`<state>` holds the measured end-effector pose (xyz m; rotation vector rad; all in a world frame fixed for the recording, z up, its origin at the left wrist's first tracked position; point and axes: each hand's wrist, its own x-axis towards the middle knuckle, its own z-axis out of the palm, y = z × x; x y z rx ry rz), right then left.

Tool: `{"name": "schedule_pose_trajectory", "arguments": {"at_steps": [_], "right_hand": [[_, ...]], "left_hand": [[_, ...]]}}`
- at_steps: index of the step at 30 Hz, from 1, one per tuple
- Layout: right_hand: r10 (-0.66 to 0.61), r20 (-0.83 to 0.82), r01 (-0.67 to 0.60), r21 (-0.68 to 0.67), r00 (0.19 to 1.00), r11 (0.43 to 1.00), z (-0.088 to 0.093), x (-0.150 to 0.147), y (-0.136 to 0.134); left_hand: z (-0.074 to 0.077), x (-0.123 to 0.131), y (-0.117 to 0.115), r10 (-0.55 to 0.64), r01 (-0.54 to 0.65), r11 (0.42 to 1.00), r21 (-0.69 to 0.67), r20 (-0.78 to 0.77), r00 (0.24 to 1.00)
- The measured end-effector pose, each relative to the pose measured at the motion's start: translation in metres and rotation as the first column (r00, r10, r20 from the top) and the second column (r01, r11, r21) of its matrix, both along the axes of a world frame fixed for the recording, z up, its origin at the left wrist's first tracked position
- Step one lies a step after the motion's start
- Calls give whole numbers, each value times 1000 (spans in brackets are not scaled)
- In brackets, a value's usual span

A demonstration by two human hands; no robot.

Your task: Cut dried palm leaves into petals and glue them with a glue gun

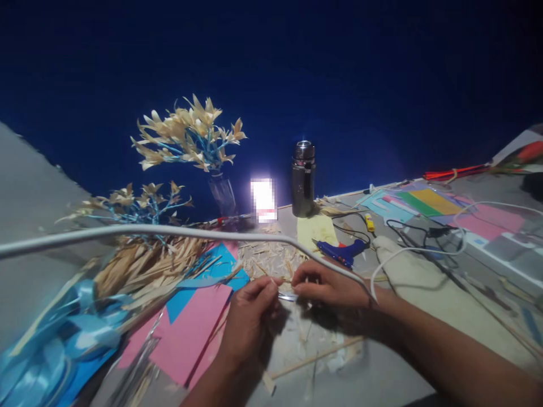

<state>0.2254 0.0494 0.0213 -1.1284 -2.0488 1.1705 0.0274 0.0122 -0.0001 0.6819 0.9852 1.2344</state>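
Near the middle of the work surface, my left hand (252,316) is closed, thumb against forefinger, on a small pale strip (272,282) like the dried husk around it. Close on its right, my right hand (320,285) is closed on what look like metal scissors (288,296). Their shiny blades point toward my left fingertips, and the handles are hidden in the hand. Pale shavings (263,254) lie scattered beyond and beneath both hands. A blue glue gun (339,252) rests just past my right hand.
A white cable (190,230) crosses in front of the view and over my right wrist. Husk flowers (195,135) stand in a glass vase (223,195) beside a dark flask (303,181). Pink paper (195,333), blue ribbon (72,333) and dried husks (144,263) lie left; a power strip (496,254) lies right.
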Motion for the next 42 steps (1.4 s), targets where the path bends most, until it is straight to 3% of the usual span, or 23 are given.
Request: {"name": "schedule_pose_trajectory", "arguments": {"at_steps": [3, 7, 11, 16, 22, 32, 39, 42], "right_hand": [[-100, -254, 44, -218, 962, 975, -10, -19, -8], [-226, -317, 106, -355, 921, 929, -18, -31, -16], [-273, -368, 119, -390, 889, 913, -15, -36, -18], [-266, -407, 100, -384, 874, 918, -14, -40, -20], [-239, -430, 54, -400, 870, 915, -17, -43, -22], [-272, -350, 100, -437, 896, 894, -19, -42, -21], [-254, -347, 72, -460, 903, 885, -15, -42, -22], [-266, -334, 87, -466, 904, 880, -15, -43, -23]], "left_hand": [[6, 8, -5, -30, 30, 999, 29, -14, 999], [7, 13, -6, 2, -2, 1000, -3, 3, 1000], [-1, 9, -6, 56, -55, 997, -57, 9, 998], [-4, 10, -9, -36, 42, 997, -57, 98, 995], [-9, 11, -6, -22, 22, 1000, -2, 3, 1000], [-10, 8, -5, -52, 54, 997, 52, -43, 998], [-9, 7, -2, -92, 95, 995, -44, 64, 994], [-9, 6, -2, -55, 55, 998, -41, 4, 998]]}}
